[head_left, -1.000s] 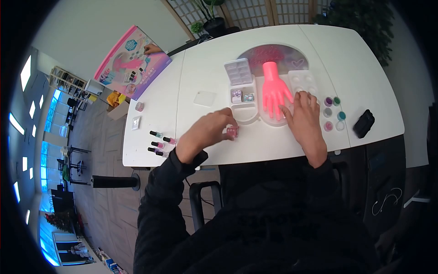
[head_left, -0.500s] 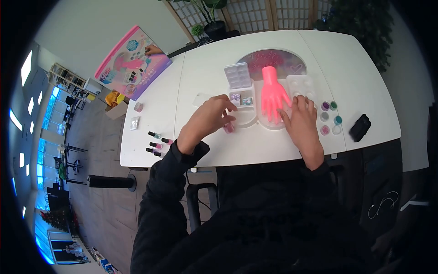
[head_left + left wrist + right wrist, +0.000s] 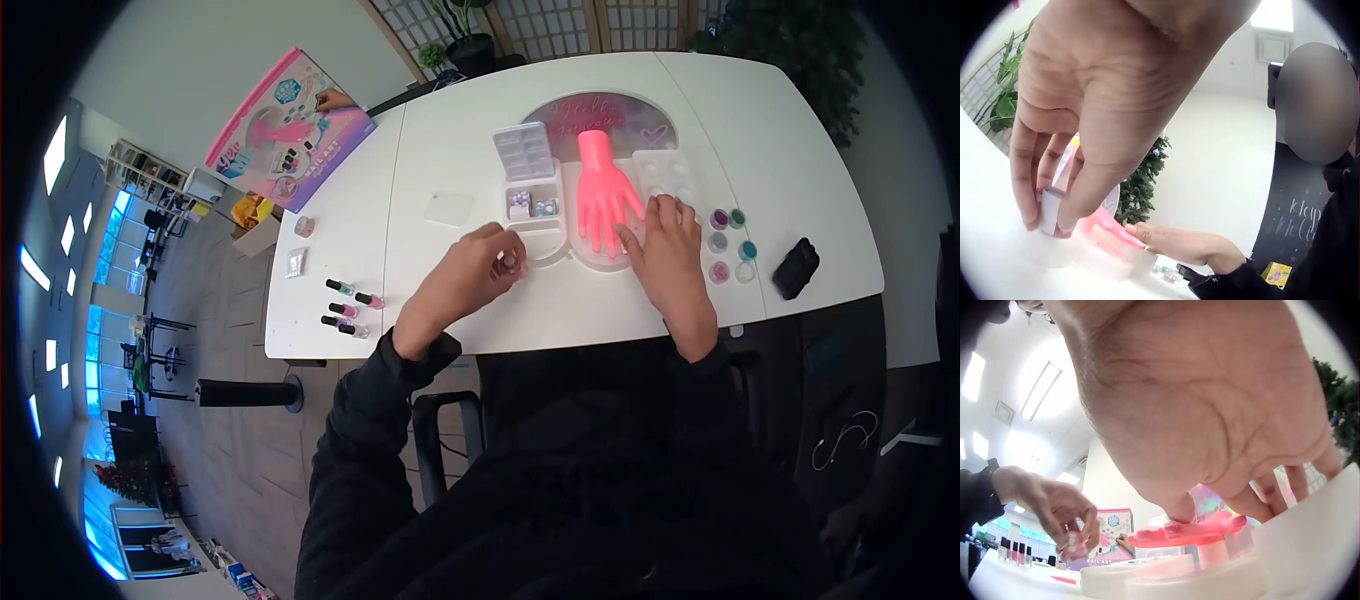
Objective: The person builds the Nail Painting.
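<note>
The left hand (image 3: 465, 278) grips a small pink jar (image 3: 510, 264) between thumb and fingers, just in front of the white tray's rounded corner. In the left wrist view the jar (image 3: 1052, 212) shows a pale side between the fingertips. A pink model hand (image 3: 603, 198) lies fingers-forward on the white base (image 3: 605, 264). On the base's right side rests the right hand (image 3: 672, 262), its fingers spread over the edge of a white palette (image 3: 662, 172) and its thumb by the model hand's fingers. Where its fingertips touch is partly hidden.
Several polish bottles (image 3: 344, 310), a small packet (image 3: 296, 262) and another jar (image 3: 304, 227) lie at left, near an upright printed box (image 3: 290, 135). A lidded compartment case (image 3: 524, 150) stands open mid-table. Several small pots (image 3: 719, 242) and a black case (image 3: 796, 268) sit at right.
The left fingers, spread beside the jar half a second ago, are now curled round it. The jar sits a little closer to the tray than a second ago. The right hand stays in place.
</note>
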Demonstrator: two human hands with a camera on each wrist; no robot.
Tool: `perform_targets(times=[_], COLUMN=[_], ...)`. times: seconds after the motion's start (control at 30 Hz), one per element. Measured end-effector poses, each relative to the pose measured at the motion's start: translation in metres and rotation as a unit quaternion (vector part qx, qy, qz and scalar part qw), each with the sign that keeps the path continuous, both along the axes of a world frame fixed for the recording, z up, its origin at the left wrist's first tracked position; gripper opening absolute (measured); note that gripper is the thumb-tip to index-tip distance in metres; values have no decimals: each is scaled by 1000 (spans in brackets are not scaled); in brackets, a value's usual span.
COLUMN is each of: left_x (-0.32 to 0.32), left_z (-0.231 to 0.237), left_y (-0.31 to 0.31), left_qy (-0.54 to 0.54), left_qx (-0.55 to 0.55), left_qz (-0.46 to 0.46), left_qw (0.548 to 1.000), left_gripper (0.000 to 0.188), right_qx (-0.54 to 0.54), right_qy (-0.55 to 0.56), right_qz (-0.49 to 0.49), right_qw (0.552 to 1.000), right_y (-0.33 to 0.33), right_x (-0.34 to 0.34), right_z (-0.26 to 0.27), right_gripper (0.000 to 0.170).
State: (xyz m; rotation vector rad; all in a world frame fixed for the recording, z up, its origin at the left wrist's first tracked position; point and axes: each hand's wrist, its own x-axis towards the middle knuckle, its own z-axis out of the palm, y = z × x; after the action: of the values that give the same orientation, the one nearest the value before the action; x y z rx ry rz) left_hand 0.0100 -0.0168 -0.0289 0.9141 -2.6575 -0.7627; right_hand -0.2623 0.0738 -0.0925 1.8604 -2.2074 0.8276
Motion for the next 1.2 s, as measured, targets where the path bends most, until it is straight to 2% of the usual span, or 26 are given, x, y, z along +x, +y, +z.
perform_targets(times=[0.07,0.13,0.2,0.3,0.33,0.4,0.43,0.5,0.63,0.7,1.03,1.1,1.2], left_x=[-12,-27,-39,-54,-57,-62,-64,-67,-67,-65,-62,-62,-60], left_z=[14,22,23,15,12,3,-2,-12,-16,-14,-22,-20,-30], left_y=[-10,-22,-39,-59,-65,-73,-74,-73,-68,-68,-64,-61,-66], left_qy=[47,135,117,87,88,136,136,211,181,94,75,34,12], left_qx=[-3,-2,16,-90,-91,-109,-108,-83,-94,-294,-310,-308,-302], left_qz=[2,42,67,22,20,-28,-31,-21,7,-28,-9,26,15], left_qw=[999,990,991,992,992,984,984,974,979,951,948,951,953], left_gripper=[16,15,19,30,30,19,19,12,12,18,10,7,6], right_qx=[2,3,4,0,8,17,10,5,5,6,5,3,9], right_qy=[-5,-6,-9,-8,-3,0,-2,-4,-1,-5,2,3,1], right_qz=[4,5,6,5,5,2,5,9,7,6,4,4,3], right_qw=[1000,1000,1000,1000,1000,1000,1000,1000,1000,1000,1000,1000,1000], right_y=[0,-1,-2,-1,-1,-1,0,1,0,0,-1,-1,0], right_x=[0,-1,0,-1,-1,-1,-1,-1,0,0,-1,-1,0], right_z=[0,-1,-1,-1,0,0,0,0,1,1,-2,-2,0], right_gripper=[57,57,57,58,59,59,60,60,60,59,60,60,60])
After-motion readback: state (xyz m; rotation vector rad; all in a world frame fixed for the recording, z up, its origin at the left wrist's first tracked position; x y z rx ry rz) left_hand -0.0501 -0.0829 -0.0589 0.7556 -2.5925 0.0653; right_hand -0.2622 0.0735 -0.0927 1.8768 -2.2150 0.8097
